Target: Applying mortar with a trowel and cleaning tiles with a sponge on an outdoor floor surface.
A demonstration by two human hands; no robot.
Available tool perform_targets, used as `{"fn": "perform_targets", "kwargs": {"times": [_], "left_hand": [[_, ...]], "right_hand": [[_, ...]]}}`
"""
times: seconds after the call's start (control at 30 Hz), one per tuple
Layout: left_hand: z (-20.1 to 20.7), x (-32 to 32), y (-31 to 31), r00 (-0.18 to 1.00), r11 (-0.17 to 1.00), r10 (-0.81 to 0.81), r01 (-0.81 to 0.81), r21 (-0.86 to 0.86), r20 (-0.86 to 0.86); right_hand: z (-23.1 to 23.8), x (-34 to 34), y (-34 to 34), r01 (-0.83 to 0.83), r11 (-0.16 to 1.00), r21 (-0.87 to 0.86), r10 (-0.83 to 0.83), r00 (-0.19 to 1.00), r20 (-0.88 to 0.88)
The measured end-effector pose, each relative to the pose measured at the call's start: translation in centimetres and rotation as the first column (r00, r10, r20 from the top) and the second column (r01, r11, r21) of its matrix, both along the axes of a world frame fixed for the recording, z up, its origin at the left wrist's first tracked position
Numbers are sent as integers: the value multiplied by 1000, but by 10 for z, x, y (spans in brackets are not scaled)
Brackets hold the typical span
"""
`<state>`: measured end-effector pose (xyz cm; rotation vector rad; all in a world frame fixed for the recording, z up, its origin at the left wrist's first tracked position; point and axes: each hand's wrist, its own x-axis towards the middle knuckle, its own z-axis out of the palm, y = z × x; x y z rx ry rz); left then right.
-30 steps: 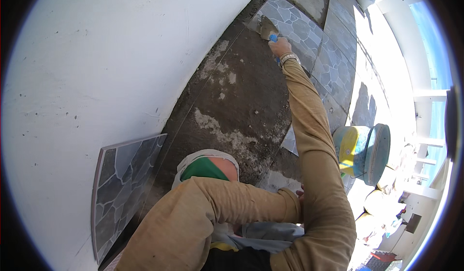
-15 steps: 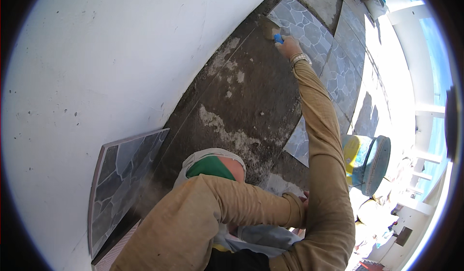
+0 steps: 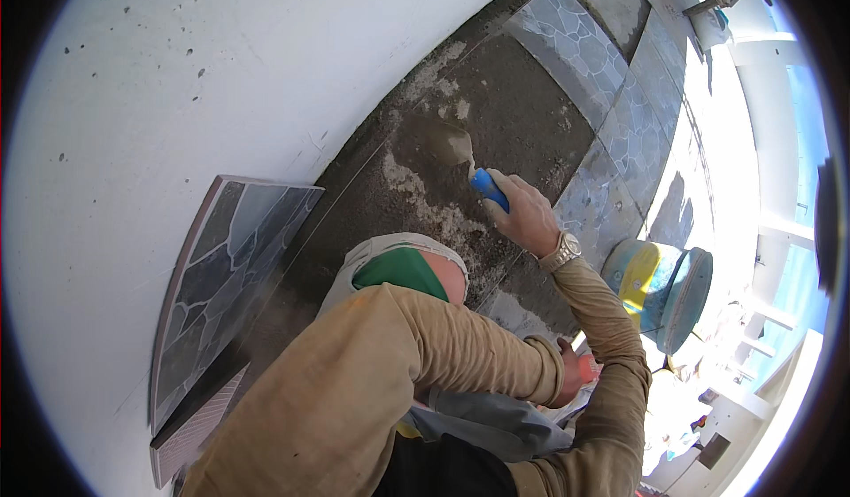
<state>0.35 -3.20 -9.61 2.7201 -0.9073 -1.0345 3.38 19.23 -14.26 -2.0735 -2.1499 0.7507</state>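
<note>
From my remote seat, nearest first: the left arm's tan sleeve crosses the bottom of the head view, and the left grip (image 3: 569,380) shows just past its cuff, beside a small reddish thing (image 3: 588,367) I cannot identify; partly hidden, so I cannot tell if it is spread or closed. Further up, the right forearm wears a pale wristwatch (image 3: 562,251). The right grip (image 3: 529,214) is wrapped round the blue handle of a trowel (image 3: 491,190), its mortar-smeared blade pointing up and left over the dark, rough bed (image 3: 505,85); contact with the bed unclear. To the left, a stone-patterned tile (image 3: 232,275) leans by the white wall (image 3: 177,81). Right of the watch, a blue-green bucket (image 3: 642,277) with a yellow patch. Beyond the trowel, laid tiles (image 3: 580,45) of grey stone pattern border the bed; farther right, bright sunlit ground (image 3: 719,134).
</note>
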Motion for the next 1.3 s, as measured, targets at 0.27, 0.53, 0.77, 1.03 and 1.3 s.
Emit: {"fn": "perform_targets", "kwargs": {"times": [0.27, 0.53, 0.77, 1.03, 1.3], "left_hand": [[17, -11, -2, 999, 990, -50, 47, 136, 12], [51, -47, 33, 977, 968, 164, -132, -212, 139], [26, -38, -1, 999, 998, -52, 52, -41, 12], [11, -47, -22, 988, 986, -144, 137, -100, -65], [24, -61, 44, 987, 947, 78, -29, -321, 140]], "right_hand": [[-9, -9, -29, 65, 993, -97, -87, 964, -250], [-8, -25, -15, 122, 984, -128, -151, 956, -250], [68, -14, -75, 197, 971, -133, -223, 948, -225], [80, -15, -135, 613, 784, 101, -590, 786, -188], [39, 24, -260, 715, 682, -154, -663, 693, 284]]}}
